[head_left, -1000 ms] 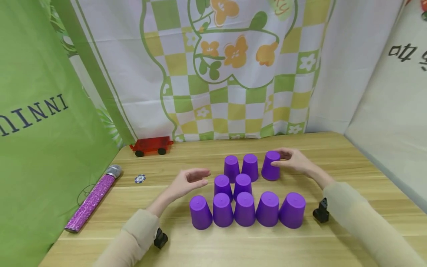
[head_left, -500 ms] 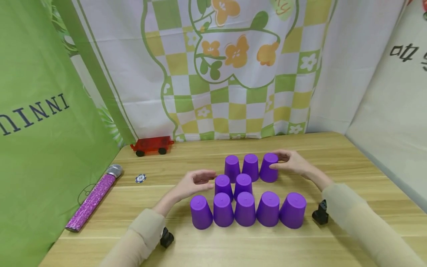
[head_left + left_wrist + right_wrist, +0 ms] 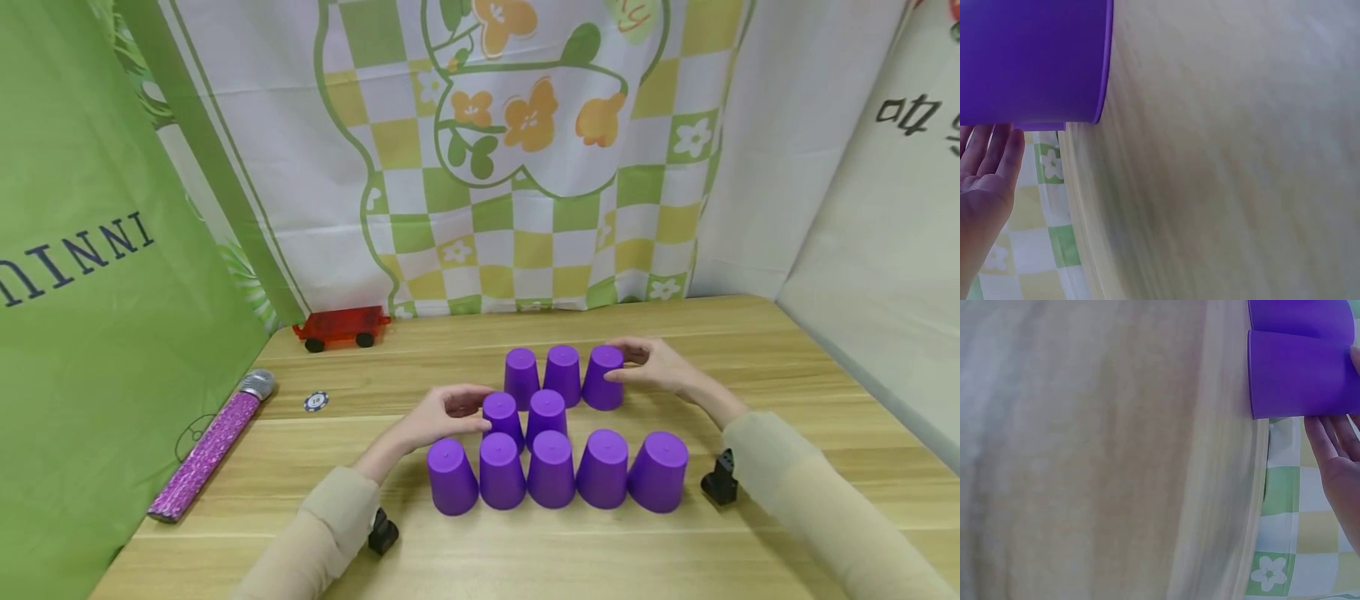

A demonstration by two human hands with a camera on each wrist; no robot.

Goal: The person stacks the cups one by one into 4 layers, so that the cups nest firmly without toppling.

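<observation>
Upside-down purple cups stand in three rows on the wooden table. My right hand (image 3: 656, 367) grips the right-hand cup of the back row (image 3: 603, 379), thumb on its near side and fingers behind; the right wrist view shows this cup (image 3: 1304, 375) against its neighbour. My left hand (image 3: 442, 417) is at the left side of the middle row's left cup (image 3: 502, 418), its fingers and thumb extended at the cup's edge. In the left wrist view, a large cup (image 3: 1029, 62) partly hides the fingertips. Several cups form the front row (image 3: 551, 471).
A pink glittery microphone (image 3: 206, 454) lies at the table's left, with a poker chip (image 3: 316, 402) beside it. A red toy wagon (image 3: 341, 327) stands at the back left. Patterned curtain (image 3: 525, 233) hangs behind the table.
My left hand has moved right, up to the middle row's left cup. My right hand has shifted its cup slightly left, closer to the other back-row cups.
</observation>
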